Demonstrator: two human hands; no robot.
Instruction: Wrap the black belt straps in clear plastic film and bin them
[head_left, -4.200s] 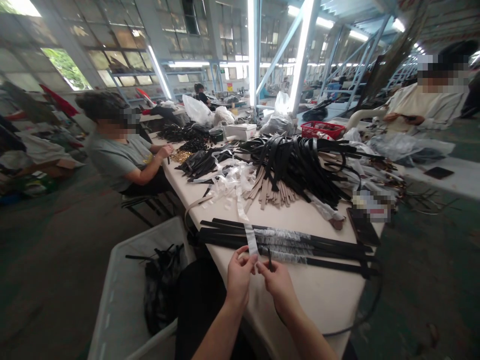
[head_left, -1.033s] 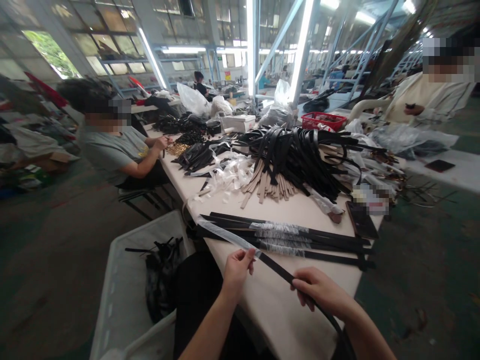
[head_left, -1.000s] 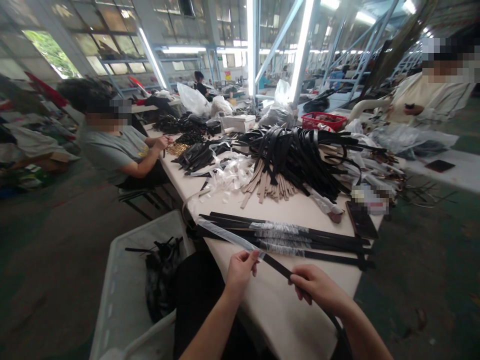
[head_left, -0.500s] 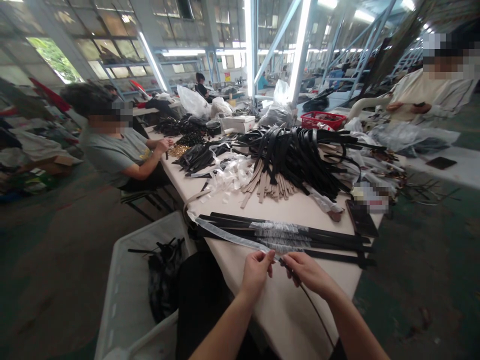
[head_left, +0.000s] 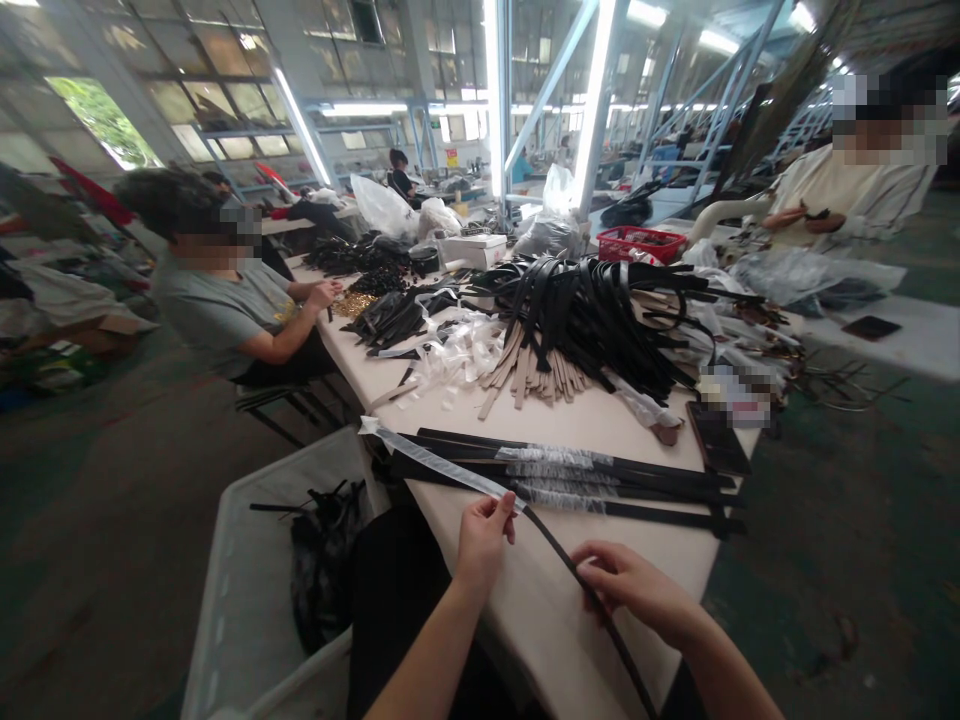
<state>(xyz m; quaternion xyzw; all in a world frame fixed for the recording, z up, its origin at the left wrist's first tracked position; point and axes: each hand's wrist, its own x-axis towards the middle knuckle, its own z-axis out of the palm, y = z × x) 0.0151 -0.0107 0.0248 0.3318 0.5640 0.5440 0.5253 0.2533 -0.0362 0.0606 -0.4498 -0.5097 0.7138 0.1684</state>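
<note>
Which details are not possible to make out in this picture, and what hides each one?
In the head view:
Black strap, lower end: cut off by the bottom edge.
Plastic sleeve, near its mouth: partly covered by the left hand.
Contact of the right hand with the strap: obscured by its own fingers.
White crate, near end: cut off by the same edge.

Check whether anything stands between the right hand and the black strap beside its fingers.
Nothing visible does: the right hand is right at the black strap. The left hand pinches the clear plastic sleeve where the strap meets it, and the sleeved straps lie beyond both hands.
</note>
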